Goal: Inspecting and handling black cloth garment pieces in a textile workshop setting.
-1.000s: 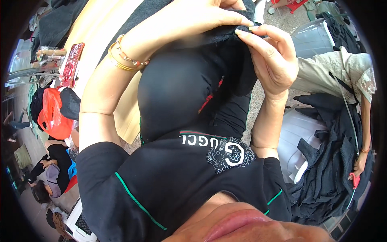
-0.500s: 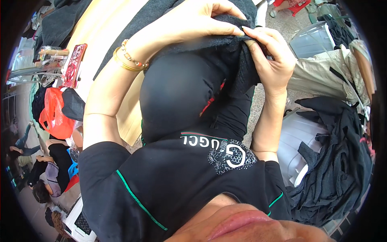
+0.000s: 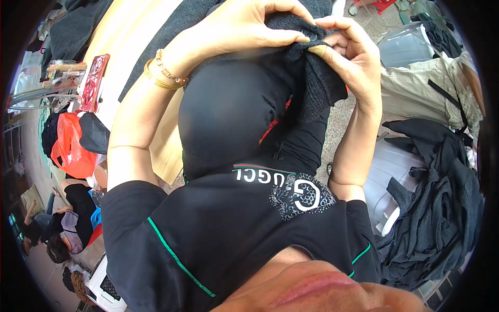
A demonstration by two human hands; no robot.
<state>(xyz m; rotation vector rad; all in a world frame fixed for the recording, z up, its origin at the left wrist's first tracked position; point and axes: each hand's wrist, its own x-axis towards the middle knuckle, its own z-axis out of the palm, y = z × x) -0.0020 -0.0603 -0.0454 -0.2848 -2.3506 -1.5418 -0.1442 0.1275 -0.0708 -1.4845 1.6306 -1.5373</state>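
Observation:
A dark grey knit garment (image 3: 318, 86) lies over my lap, one edge gathered up between my two hands. My left hand (image 3: 249, 28) comes in from the left with gold bracelets at the wrist. Its thumb and forefinger pinch a fold of the knit. On the other side of that fold, my right hand (image 3: 353, 60) is closed on the garment, thumb below and bent fingers above. The fingertips of both hands are close together. Whether anything small sits between them is too fine to make out. Part of the knit hangs below my right hand.
To the left is a pale wooden table (image 3: 122, 39) with a red patterned case (image 3: 95, 80) on it. A red plastic bag (image 3: 73, 145) and seated people are farther left. On the right, dark cloth (image 3: 436, 208) spills over a grey bin (image 3: 384, 177); another bin (image 3: 408, 47) stands beyond.
My right hand has shifted slightly up and right, its fingers spreading and curling over the fold. The pinched knit edge has turned, and more of the hanging part shows.

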